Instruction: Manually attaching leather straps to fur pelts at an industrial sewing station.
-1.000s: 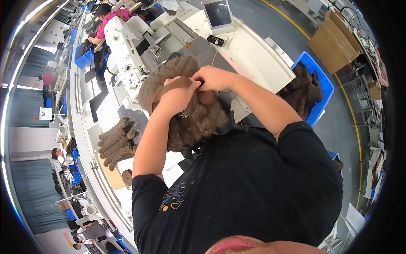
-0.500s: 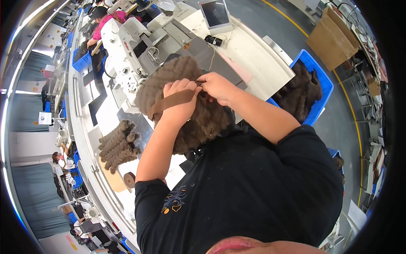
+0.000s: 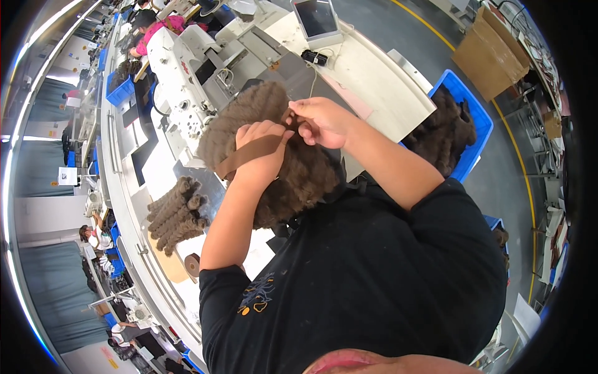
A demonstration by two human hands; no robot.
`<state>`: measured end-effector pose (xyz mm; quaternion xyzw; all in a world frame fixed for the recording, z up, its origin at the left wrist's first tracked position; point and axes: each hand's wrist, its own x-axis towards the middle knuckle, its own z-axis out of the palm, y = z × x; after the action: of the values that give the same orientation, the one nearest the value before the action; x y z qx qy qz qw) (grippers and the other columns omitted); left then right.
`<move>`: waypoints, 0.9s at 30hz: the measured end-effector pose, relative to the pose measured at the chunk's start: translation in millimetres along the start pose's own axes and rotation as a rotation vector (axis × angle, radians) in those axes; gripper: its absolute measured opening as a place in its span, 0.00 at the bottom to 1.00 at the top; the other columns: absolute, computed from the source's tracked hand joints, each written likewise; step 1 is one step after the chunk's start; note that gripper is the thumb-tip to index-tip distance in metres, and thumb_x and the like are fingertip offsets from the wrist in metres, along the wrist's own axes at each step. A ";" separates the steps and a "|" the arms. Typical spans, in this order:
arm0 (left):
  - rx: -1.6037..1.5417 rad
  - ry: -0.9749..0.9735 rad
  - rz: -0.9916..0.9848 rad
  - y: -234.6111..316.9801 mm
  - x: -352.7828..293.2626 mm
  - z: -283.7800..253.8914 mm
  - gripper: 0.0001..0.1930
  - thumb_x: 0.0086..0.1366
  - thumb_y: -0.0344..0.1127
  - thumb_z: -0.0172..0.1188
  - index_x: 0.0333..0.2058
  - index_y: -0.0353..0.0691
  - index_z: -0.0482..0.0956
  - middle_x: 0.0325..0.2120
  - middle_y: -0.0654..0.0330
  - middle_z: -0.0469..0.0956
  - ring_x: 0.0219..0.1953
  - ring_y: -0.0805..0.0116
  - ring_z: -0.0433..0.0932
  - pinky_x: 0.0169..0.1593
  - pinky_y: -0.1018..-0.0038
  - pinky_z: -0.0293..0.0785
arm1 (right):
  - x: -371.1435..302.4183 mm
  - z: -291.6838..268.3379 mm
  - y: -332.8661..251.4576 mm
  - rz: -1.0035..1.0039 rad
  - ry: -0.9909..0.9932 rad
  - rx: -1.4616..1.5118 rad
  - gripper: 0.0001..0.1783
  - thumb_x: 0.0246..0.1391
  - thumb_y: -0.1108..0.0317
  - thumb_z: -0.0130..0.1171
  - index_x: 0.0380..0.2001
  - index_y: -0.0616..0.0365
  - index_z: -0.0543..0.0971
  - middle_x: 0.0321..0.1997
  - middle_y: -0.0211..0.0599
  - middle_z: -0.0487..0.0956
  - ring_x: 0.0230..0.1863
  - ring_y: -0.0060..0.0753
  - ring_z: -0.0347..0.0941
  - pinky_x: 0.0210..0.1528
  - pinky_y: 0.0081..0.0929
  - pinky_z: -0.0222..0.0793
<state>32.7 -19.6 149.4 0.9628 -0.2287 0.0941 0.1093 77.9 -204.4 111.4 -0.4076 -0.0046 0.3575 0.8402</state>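
A brown fluffy fur piece (image 3: 246, 115) is bunched in front of me, its lower part hanging against my black shirt. My left hand (image 3: 265, 156) is closed on the fur, fingers bent over its edge. A brown fabric tape (image 3: 252, 151) runs across the back of that hand, one end down by the fur's left side. To its right, my right hand (image 3: 327, 121) is closed in a pinch at the fur's edge, on what looks like a narrow brown end of the tape. The fingertips partly hide it.
A white sewing machine (image 3: 174, 81) stands ahead on the left. Rolled fur pieces (image 3: 176, 215) and a tape roll (image 3: 192, 264) lie at left on the table. A blue bin (image 3: 479, 134) of fur is at right, a cardboard box (image 3: 492, 56) beyond. Another person (image 3: 159, 28) works farther off.
My right hand has turned and risen slightly away from the left, its fingers now more spread from the fur. The left hand and fur have shifted only a little.
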 end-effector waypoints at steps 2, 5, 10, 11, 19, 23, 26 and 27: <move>-0.052 0.003 0.003 -1.2 0.0 -3.3 0.08 0.65 0.39 0.59 0.32 0.44 0.82 0.32 0.61 0.80 0.42 0.58 0.77 0.51 0.64 0.65 | -3.5 -2.6 1.9 -0.013 0.028 0.111 0.14 0.69 0.58 0.48 0.38 0.58 0.73 0.30 0.30 0.75 0.18 0.20 0.69 0.17 0.20 0.61; -0.099 0.007 0.022 1.0 -1.8 -4.4 0.09 0.65 0.40 0.58 0.29 0.44 0.81 0.31 0.63 0.79 0.42 0.59 0.77 0.51 0.61 0.65 | -11.2 -12.2 6.2 -0.050 -0.057 0.064 0.14 0.70 0.57 0.45 0.40 0.56 0.72 0.31 0.30 0.74 0.18 0.20 0.69 0.17 0.23 0.63; -0.090 0.000 0.008 -6.9 -0.6 -4.0 0.10 0.66 0.41 0.56 0.31 0.43 0.81 0.31 0.62 0.79 0.42 0.58 0.76 0.51 0.63 0.65 | -14.7 -31.0 -6.8 -0.299 -0.271 0.324 0.14 0.65 0.57 0.55 0.46 0.55 0.73 0.39 0.33 0.77 0.25 0.23 0.72 0.25 0.20 0.67; -0.117 0.002 -0.002 -10.0 -0.8 -4.7 0.11 0.67 0.41 0.56 0.33 0.43 0.81 0.32 0.61 0.79 0.42 0.57 0.76 0.52 0.64 0.64 | -15.4 -33.1 -11.2 -0.303 -0.267 0.327 0.14 0.65 0.57 0.55 0.46 0.55 0.73 0.39 0.33 0.77 0.25 0.23 0.72 0.25 0.20 0.67; -0.224 -0.009 0.019 -17.8 -10.8 -5.2 0.12 0.70 0.41 0.54 0.41 0.44 0.84 0.36 0.59 0.82 0.45 0.56 0.77 0.54 0.62 0.66 | -6.9 -44.9 -27.8 -0.186 0.006 -1.153 0.17 0.55 0.56 0.65 0.31 0.62 0.83 0.25 0.35 0.81 0.30 0.24 0.72 0.36 0.28 0.68; -0.493 -0.035 -0.146 -44.1 -28.1 -3.4 0.15 0.72 0.41 0.53 0.46 0.37 0.83 0.46 0.54 0.81 0.56 0.55 0.75 0.58 0.64 0.69 | 12.9 -107.7 -13.8 -0.226 -0.019 -1.350 0.21 0.56 0.53 0.63 0.32 0.64 0.83 0.25 0.43 0.80 0.29 0.36 0.75 0.36 0.34 0.69; -0.728 0.031 -0.332 -62.4 -41.5 15.3 0.16 0.72 0.41 0.54 0.45 0.34 0.83 0.47 0.56 0.82 0.58 0.57 0.75 0.58 0.67 0.69 | 33.8 -146.0 24.2 -0.162 0.076 -1.269 0.20 0.56 0.52 0.62 0.32 0.62 0.83 0.28 0.47 0.82 0.32 0.47 0.77 0.37 0.38 0.70; -0.728 0.038 -0.336 -61.5 -40.8 11.7 0.16 0.72 0.41 0.54 0.45 0.34 0.83 0.47 0.56 0.82 0.58 0.57 0.75 0.58 0.67 0.69 | 37.2 -142.8 31.5 -0.163 0.071 -1.274 0.20 0.56 0.52 0.62 0.32 0.62 0.83 0.28 0.47 0.82 0.32 0.47 0.77 0.37 0.38 0.70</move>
<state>26.8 48.2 118.4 0.8832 -0.0845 0.0055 0.4613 129.6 -266.2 -16.2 -0.8366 -0.2193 0.2061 0.4577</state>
